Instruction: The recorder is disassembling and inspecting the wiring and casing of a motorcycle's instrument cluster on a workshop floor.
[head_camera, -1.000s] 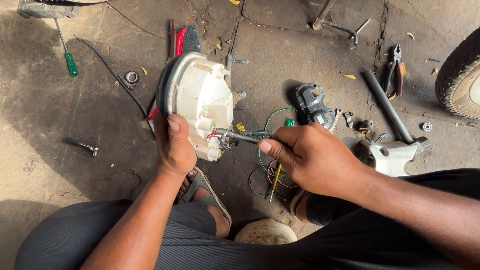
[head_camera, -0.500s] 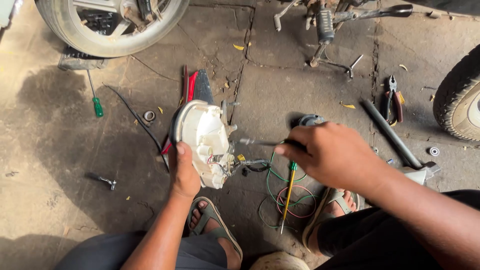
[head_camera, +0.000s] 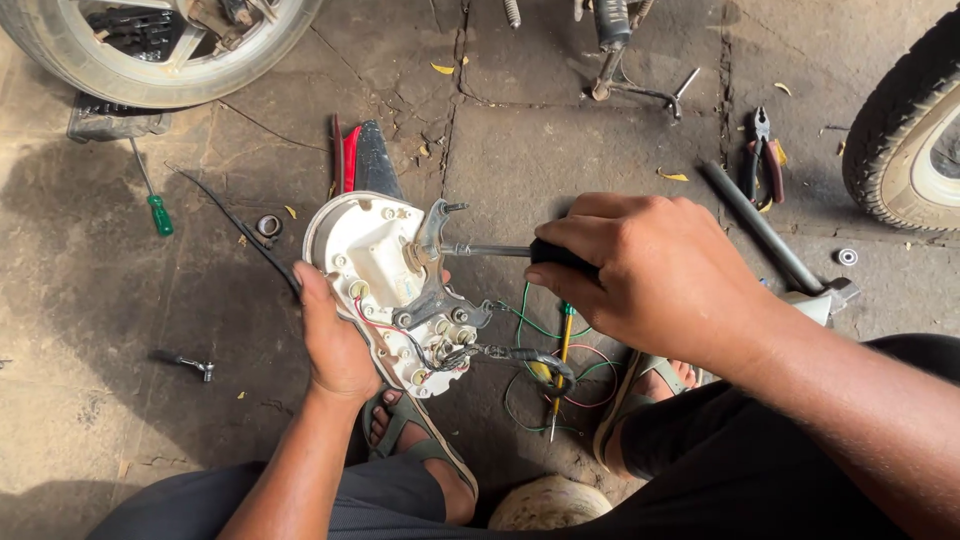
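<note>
My left hand (head_camera: 335, 340) grips the lower left edge of a round white instrument housing (head_camera: 375, 265), held tilted with its back side up, a metal bracket and wires on it. My right hand (head_camera: 650, 270) is closed on the black handle of a screwdriver (head_camera: 500, 251). Its steel shaft lies level, with the tip at the bracket near the housing's upper right. Green, red and black wires (head_camera: 545, 365) trail from the housing down to the floor between my feet.
On the concrete floor lie a green-handled screwdriver (head_camera: 155, 205), a small socket tool (head_camera: 190, 364), a washer (head_camera: 268, 225), pliers (head_camera: 760, 150), a grey metal bar (head_camera: 765, 230) and a red-and-black panel (head_camera: 355, 160). Tyres stand at top left (head_camera: 150, 75) and right (head_camera: 900, 130).
The view has shifted down and closer. My right hand has brought the screwdriver tip up to the bracket on the housing. My left hand still holds the housing.
</note>
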